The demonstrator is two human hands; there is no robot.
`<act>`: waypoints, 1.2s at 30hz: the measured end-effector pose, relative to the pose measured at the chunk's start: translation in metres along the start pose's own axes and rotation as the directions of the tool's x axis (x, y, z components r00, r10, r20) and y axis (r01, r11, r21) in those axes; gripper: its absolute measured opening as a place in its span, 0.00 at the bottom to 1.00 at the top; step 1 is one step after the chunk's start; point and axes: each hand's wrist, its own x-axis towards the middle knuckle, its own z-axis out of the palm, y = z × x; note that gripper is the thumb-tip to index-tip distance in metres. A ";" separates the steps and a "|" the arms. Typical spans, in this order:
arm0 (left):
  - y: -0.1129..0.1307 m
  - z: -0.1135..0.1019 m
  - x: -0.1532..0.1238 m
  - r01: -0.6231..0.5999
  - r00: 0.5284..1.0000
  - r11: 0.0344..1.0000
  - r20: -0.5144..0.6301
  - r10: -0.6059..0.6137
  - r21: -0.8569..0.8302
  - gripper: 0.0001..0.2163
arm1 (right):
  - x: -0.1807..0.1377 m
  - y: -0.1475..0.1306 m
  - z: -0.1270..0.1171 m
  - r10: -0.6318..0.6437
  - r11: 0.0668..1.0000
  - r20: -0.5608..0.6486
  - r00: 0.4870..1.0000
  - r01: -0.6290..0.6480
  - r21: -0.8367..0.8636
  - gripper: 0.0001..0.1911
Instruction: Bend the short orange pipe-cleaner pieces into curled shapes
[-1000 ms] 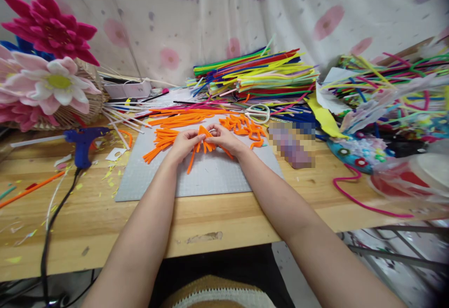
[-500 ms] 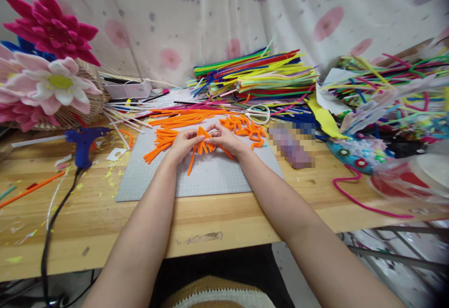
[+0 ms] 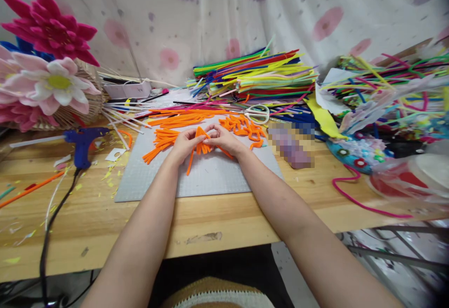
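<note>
Both hands are at work over the mat (image 3: 213, 177): the left hand (image 3: 184, 146) and right hand (image 3: 227, 140) face each other, fingertips narrowed in a pinch on one orange piece (image 3: 201, 149). It sits between them, over the middle of the mat, its peak toward the far edge and short ends fanning toward the near edge. A longer strand (image 3: 190, 164) slants down beside the left hand (whether it joins the piece, I cannot tell). Step in hand, as judged: lining up or shaping the gathered ends by fingertip. The next move seems to call for a firm hold by one hand while the other adjusts. Orange strips (image 3: 163, 140) lie just beside the left hand; bent pieces (image 3: 242, 128) lie beyond the right, near the scissors (image 3: 257, 114). The glue gun (image 3: 83, 146) rests well apart on the surface (image 3: 196, 219), untouched.
</note>
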 end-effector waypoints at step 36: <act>0.008 0.027 -0.005 0.357 0.934 0.827 0.158 -0.320 -0.434 0.08 | 0.014 -0.003 -0.009 -0.314 0.916 -0.312 0.897 0.200 -0.348 0.11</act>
